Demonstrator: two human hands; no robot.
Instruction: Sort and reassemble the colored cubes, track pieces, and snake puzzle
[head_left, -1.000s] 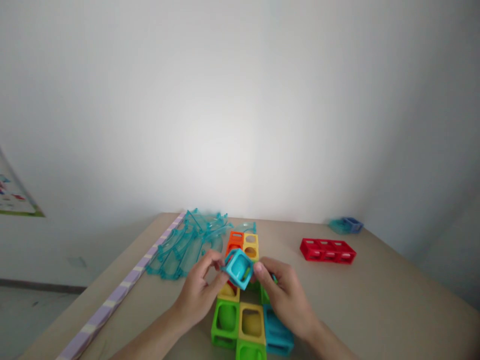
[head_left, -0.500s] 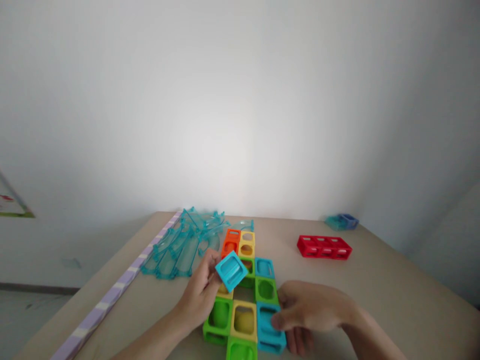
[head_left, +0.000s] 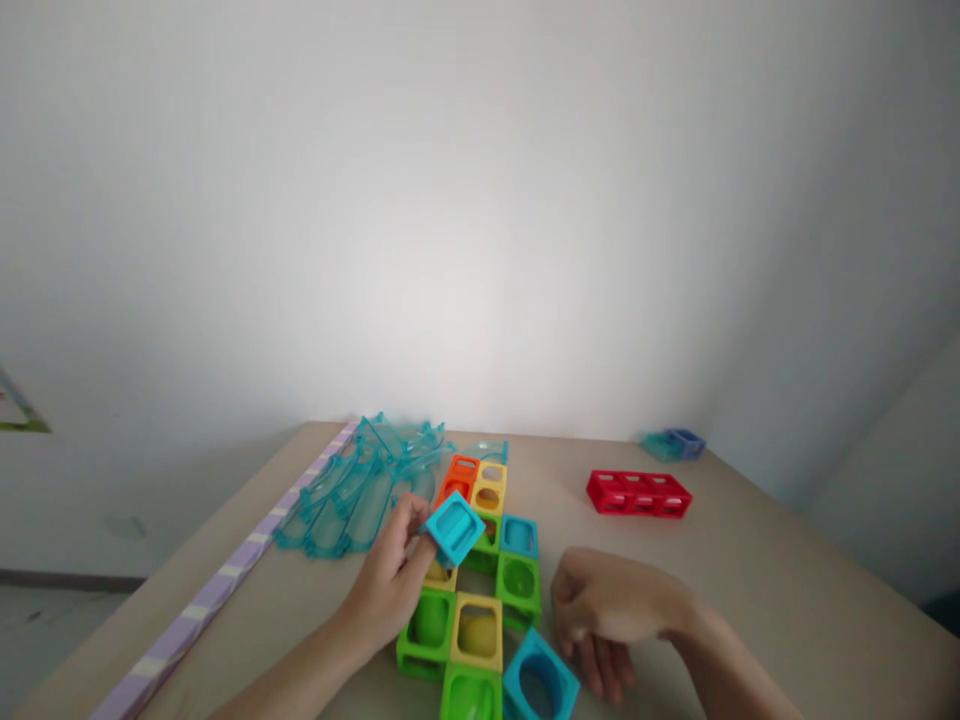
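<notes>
Turquoise cube (head_left: 454, 528) is what I'm holding in my left hand (head_left: 390, 590). I'm pinching it between thumb and fingertips, and it's hanging tilted on a corner, lifted clear of the counter (head_left: 750, 600) and just above the left side of the block cluster.

My right hand (head_left: 611, 610) is resting on the counter to the right of the cluster, fingers loosely curled and drooping toward the near edge, not gripping anything as far as I can see. A second blue cube (head_left: 540, 685) is sitting just beside those fingers, tipped up at an angle with its round hole facing up. I honestly can't tell if my fingers are touching it or not.

The cluster itself is lying flat in the middle of the counter: an orange block (head_left: 459, 478) and a yellow block (head_left: 493, 487) at the far end, then green, yellow and blue ones running toward me.

A pile of clear teal track pieces (head_left: 352, 495) is lying to the far left, next to a purple strip (head_left: 217, 590) running along the counter's left edge. A long red block (head_left: 637, 493) is sitting well apart on the right, and a couple of small bluish pieces (head_left: 673, 443) are lying at the far right corner.
</notes>
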